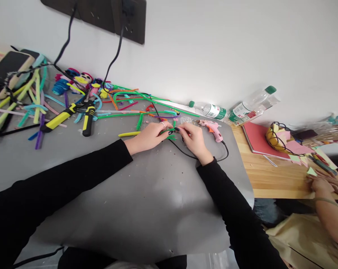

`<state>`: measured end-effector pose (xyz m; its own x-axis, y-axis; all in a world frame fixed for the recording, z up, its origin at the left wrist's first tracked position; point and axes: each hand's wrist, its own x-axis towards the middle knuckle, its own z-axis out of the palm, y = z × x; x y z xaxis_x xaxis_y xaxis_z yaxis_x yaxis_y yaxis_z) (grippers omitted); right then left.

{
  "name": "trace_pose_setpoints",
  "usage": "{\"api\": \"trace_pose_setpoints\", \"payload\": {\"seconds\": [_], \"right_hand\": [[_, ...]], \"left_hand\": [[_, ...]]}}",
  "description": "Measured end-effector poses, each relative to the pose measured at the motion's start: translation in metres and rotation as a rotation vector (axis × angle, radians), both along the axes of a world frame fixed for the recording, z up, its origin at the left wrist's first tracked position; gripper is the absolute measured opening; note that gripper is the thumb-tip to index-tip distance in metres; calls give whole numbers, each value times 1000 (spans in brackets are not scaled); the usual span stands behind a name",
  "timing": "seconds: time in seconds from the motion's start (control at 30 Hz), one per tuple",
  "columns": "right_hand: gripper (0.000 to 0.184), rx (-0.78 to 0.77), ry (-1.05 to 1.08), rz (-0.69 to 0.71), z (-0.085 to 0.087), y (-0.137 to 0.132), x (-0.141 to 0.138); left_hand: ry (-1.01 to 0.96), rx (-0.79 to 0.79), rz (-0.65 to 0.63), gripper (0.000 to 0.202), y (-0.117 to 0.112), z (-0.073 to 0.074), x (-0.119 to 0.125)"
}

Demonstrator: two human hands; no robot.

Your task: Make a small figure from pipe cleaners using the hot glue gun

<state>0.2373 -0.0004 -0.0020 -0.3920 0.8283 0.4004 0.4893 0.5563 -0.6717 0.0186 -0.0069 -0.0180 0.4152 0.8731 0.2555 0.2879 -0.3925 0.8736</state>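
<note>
1. Head view: the left hand (152, 137) (it wears a ring (162, 124)) has its grip pinching a green stem (171, 130) above the grey surface (146, 198).
2. The right hand (193, 140) pinches the same stem, its fingertips near the left's; the stem lies between both hands.
3. The pink glue gun (215, 131) lies just right of the right hand, pliers (88, 118) well to the left.

left hand (150, 138), right hand (193, 141), pinched green stem (171, 138)
</note>
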Motion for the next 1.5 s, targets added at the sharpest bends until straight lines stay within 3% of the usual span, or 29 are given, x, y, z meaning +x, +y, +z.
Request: {"api": "trace_pose_setpoints", "payload": {"seconds": [0.13,0.23,0.4,0.53,0.73,0.93,1.1,1.2,1.33,1.5], "right_hand": [[40,43,-19,-2,-2,-1,-1],[37,47,-13,4,-5,0,-1],[24,4,10,32,-5,1,2],[15,28,-32,90,-2,1,2],[20,42,3,69,-3,0,-2],[16,19,25,76,-4,-1,-1],[18,37,-18,115,-4,-1,-1],[22,33,-48,69,-4,-1,0],[28,24,-1,-3,-5,0,2],[38,-34,37,-87,-3,1,2]], "left_hand": [[155,145,-14,27,1,-1,1],[208,170,-20,34,0,-2,-1],[2,93,17,34,2,-6,-3],[-163,73,-54,27,3,-8,-3],[-195,47,-125,31,1,-6,-1],[-248,-121,-245,53,0,-3,-2],[-177,-180,-275,54,-2,-1,-2],[-128,-85,-160,49,-2,-2,-1],[-60,154,23,44,0,-3,-1],[-36,422,37,37,-1,-1,-3]]}}
